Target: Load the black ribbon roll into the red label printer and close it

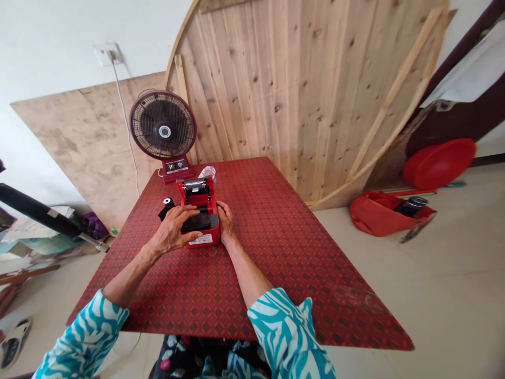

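A small red and black label printer (210, 233) stands on the table with its lid (196, 188) raised at the back. A pale sticker is on its front face. My left hand (172, 230) lies across the printer's left side, fingers stretched over the black inner part and thumb apart along the front edge. My right hand (226, 220) is pressed against the printer's right side, its fingers bent around that wall and partly hidden. Just left of the printer is a black roll (167, 206) with a white core. What lies under my left fingers is hidden.
A dark red fan (163, 126) stands at the table's back left, with a clear plastic item (207, 172) near its base. The patterned red table (284, 247) meets wooden boards (276, 79) behind. A red bag (371, 216) lies on the floor to the right.
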`<state>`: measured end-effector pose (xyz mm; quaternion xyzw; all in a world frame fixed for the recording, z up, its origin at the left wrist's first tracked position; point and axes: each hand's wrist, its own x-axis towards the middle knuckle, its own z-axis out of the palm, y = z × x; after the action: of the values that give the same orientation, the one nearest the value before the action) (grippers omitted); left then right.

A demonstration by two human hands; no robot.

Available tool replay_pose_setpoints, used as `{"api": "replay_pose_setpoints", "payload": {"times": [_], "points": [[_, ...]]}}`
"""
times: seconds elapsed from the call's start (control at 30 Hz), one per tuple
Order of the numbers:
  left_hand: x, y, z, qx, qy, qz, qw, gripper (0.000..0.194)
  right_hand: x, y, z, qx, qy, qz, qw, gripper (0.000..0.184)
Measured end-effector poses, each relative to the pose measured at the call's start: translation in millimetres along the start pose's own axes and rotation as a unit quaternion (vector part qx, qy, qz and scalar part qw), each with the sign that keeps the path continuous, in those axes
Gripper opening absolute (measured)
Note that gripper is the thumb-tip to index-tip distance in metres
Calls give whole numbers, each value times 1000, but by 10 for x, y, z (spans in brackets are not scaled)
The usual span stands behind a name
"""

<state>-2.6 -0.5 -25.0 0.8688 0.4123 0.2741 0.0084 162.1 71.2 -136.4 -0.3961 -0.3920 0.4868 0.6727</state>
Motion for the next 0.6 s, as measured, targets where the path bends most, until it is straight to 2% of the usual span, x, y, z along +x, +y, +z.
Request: {"api": "replay_pose_setpoints", "payload": {"times": [0.13,0.47,0.6], "points": [[-45,-16,20,6,-14,-5,1000,56,6,13,-10,-12,1,-8,1000,33],[-78,33,41,10,11,2,1000,22,22,44,-15,-11,-1,-4,1000,34],[-66,26,37,12,26,-2,1000,23,23,42,-19,-10,0,-5,1000,34]]}}
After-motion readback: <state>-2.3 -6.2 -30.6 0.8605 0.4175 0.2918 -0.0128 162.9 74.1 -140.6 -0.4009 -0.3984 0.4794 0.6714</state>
